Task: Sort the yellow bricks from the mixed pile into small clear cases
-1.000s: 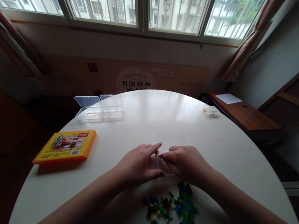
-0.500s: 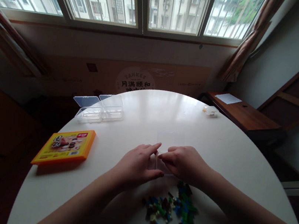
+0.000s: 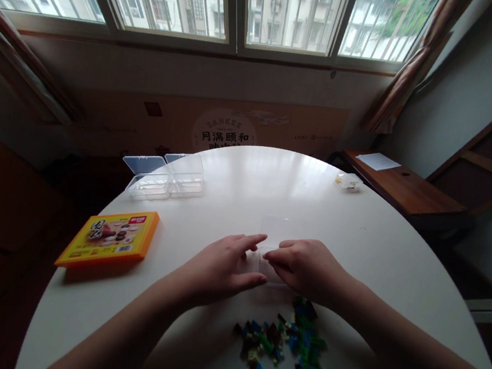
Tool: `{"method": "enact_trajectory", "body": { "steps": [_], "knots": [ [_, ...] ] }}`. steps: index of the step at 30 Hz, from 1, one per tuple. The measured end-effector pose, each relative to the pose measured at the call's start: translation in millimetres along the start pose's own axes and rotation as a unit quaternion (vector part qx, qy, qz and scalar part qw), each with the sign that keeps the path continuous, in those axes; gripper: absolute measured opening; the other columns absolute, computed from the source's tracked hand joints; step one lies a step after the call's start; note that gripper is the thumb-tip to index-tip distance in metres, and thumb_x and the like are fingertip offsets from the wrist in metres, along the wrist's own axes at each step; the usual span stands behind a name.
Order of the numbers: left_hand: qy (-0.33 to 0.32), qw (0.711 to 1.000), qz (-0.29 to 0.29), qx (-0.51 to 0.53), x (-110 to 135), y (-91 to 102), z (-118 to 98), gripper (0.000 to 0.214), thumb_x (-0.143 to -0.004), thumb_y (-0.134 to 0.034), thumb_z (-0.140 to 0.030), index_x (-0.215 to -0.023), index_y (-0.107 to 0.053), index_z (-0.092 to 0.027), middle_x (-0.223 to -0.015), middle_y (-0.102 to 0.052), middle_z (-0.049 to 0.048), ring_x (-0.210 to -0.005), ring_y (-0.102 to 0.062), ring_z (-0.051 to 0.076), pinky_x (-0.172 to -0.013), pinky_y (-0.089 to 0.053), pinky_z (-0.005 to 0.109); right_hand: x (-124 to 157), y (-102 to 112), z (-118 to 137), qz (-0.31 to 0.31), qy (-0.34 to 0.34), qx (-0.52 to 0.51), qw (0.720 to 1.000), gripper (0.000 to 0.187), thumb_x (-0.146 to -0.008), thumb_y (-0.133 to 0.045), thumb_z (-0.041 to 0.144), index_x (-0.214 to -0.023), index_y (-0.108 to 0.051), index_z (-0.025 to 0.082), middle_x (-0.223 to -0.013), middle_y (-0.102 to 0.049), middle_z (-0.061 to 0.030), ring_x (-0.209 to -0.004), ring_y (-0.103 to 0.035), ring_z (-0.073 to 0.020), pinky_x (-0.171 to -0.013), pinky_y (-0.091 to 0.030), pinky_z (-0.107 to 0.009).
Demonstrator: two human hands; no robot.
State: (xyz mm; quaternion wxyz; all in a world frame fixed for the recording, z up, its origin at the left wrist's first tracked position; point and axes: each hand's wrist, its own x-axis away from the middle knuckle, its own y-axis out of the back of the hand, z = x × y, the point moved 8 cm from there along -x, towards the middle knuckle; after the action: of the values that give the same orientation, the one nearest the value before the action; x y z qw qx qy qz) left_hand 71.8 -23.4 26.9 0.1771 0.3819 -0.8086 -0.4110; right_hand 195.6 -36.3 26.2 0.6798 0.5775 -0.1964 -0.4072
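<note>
A clear plastic box, its transparent lid [image 3: 284, 228] tipped back, stands on the white table in front of me. At its left side is my left hand [image 3: 232, 262], with thumb and fingers spread apart and nothing visible between them. My right hand [image 3: 303, 264] is over the box with its fingers curled and fingertips pressed together. Whatever is in its fingers, if anything, is hidden. Nearer to me lies a loose pile of small building bricks [image 3: 307, 348] in blue, green, brown and cream.
Two more clear boxes [image 3: 148, 185] with raised lids stand at the table's far left. An orange-yellow flat game box [image 3: 111, 238] lies on the left. A small clear packet [image 3: 348, 182] sits at the far right. Beyond the table is a wooden desk [image 3: 416, 188] with paper.
My left hand has drawn slightly left, away from my right fingertips, and its fingers have opened wider. The right hand stays nearly in place. The view has shifted slightly.
</note>
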Motion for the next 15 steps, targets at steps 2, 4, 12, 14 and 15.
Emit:
{"method": "enact_trajectory", "body": {
  "steps": [2, 4, 12, 14, 15],
  "knots": [
    [-0.006, 1.0, 0.017, 0.022, 2.6, 11.3, 0.9, 0.039, -0.086, -0.063, -0.041, -0.121, -0.065, -0.024, -0.111, -0.07, 0.0068, -0.087, -0.066, 0.018, -0.074, -0.054, 0.029, 0.8, 0.9, 0.1, -0.006, 0.003, -0.003, 1.0, 0.021, -0.089, -0.058, 0.022, -0.098, -0.076, 0.027, -0.074, -0.068, -0.0003, -0.062, -0.055, -0.012, -0.054, -0.028, -0.026],
    [-0.004, 1.0, 0.008, 0.021, 5.4, 27.3, 4.8, 0.025, -0.089, -0.059, -0.04, -0.101, -0.071, -0.021, -0.097, -0.072, 0.005, -0.079, -0.065, 0.015, -0.068, -0.052, 0.025, 1.5, 1.1, 0.6, -0.008, 0.006, -0.005, 1.0, 0.023, -0.089, -0.057, 0.021, -0.101, -0.076, 0.028, -0.075, -0.069, -0.0001, -0.062, -0.056, -0.012, -0.054, -0.029, -0.026],
    [0.036, 0.988, 0.131, -0.068, 17.8, 29.4, 15.4, 0.011, -0.076, -0.068, -0.026, -0.085, -0.074, -0.025, -0.084, -0.071, -0.0014, -0.069, -0.063, 0.013, -0.065, -0.047, 0.023, 7.2, 11.3, 1.7, -0.025, 0.012, 0.003, 1.0, 0.023, -0.091, -0.056, 0.022, -0.102, -0.076, 0.026, -0.073, -0.069, 0.0001, -0.062, -0.058, -0.0121, -0.053, -0.032, -0.025],
    [0.044, 0.985, 0.153, -0.07, 19.7, 23.3, 14.0, 0.014, -0.074, -0.068, -0.025, -0.086, -0.074, -0.025, -0.083, -0.071, -0.0019, -0.071, -0.063, 0.014, -0.064, -0.047, 0.023, 10.0, 17.6, 0.1, -0.036, 0.011, -0.003, 0.999, 0.023, -0.092, -0.055, 0.022, -0.103, -0.076, 0.025, -0.075, -0.07, 0.0001, -0.063, -0.059, -0.012, -0.054, -0.034, -0.025],
    [0.046, 0.983, 0.161, -0.075, 20.2, 20.5, 13.4, 0.015, -0.073, -0.068, -0.024, -0.087, -0.074, -0.025, -0.083, -0.071, -0.0018, -0.072, -0.063, 0.014, -0.064, -0.046, 0.023, 11.5, 21.0, -1.1, -0.041, 0.01, -0.007, 0.999, 0.023, -0.092, -0.055, 0.021, -0.103, -0.076, 0.025, -0.076, -0.07, 0.0002, -0.064, -0.06, -0.012, -0.055, -0.035, -0.025]
  ]
}}
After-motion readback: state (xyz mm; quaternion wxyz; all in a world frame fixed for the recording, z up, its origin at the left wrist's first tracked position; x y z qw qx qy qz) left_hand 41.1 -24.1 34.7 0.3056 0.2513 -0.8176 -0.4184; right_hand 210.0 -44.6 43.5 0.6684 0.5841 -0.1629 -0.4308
